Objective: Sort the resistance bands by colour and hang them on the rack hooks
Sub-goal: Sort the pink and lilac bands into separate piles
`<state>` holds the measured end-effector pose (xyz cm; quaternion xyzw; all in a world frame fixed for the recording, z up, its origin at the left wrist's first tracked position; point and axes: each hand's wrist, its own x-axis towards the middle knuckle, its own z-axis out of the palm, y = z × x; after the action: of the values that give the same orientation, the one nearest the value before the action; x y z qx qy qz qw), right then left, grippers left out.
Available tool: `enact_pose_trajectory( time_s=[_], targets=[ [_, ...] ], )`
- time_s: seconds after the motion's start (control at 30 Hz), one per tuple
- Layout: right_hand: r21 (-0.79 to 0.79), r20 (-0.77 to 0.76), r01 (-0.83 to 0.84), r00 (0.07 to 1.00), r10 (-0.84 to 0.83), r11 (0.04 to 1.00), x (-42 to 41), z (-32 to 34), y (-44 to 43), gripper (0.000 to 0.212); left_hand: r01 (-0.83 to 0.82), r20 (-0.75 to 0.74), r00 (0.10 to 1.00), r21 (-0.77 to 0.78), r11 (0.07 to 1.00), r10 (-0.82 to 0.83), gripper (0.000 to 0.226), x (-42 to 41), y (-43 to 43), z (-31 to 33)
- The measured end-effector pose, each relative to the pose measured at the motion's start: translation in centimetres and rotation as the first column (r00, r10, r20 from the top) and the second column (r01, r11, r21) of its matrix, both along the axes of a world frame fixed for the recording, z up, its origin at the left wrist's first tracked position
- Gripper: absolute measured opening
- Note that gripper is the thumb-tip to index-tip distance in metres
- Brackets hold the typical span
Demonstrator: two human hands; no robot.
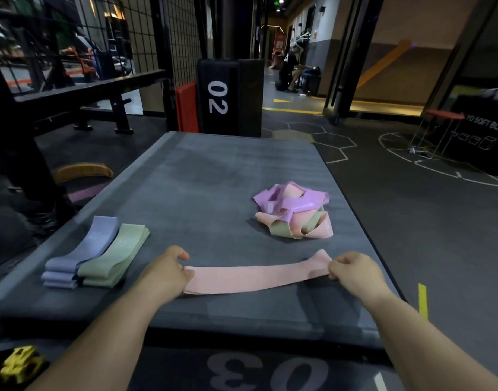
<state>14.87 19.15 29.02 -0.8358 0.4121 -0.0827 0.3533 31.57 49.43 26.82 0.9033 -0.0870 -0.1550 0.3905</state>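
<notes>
Pink, flat and matte, a looped resistance band (256,278) lies stretched across the near part of a grey, finely ribbed mat (202,176), its two ends pinched by the left hand (166,273) and the right hand (352,273), fingers curled onto the fabric. At the mat's left edge sit two neat stacks, lilac bands (81,251) touching green bands (115,256). Further back on the right lies a tangled heap (294,211) of purple, pink and green loops.
</notes>
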Motion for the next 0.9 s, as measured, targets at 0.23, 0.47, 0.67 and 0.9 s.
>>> enact_pose_trajectory(
  time_s=[0.23,0.47,0.67,0.9],
  targets=[
    [0.109,-0.101,-0.069,0.992,0.080,0.992,-0.6,1.1,-0.5,0.015,0.031,0.058,0.997,0.199,0.980,-0.044,0.022,0.2,0.8,0.9],
    [-0.095,-0.422,-0.276,0.881,0.213,0.956,-0.4,1.0,0.4,0.018,0.076,0.035,0.995,0.344,0.936,-0.094,0.017,-0.2,1.0,1.3],
    [-0.230,-0.365,-0.271,0.914,0.175,0.935,-0.7,1.5,1.0,0.016,0.073,-0.100,0.993,0.024,0.997,-0.070,0.013,-1.2,0.0,2.3],
    [-0.087,-0.016,-0.430,0.902,0.431,0.899,0.7,1.3,4.8,0.022,0.009,-0.352,0.922,-0.395,0.919,-0.160,0.014,-3.2,-3.1,3.2]
  ],
)
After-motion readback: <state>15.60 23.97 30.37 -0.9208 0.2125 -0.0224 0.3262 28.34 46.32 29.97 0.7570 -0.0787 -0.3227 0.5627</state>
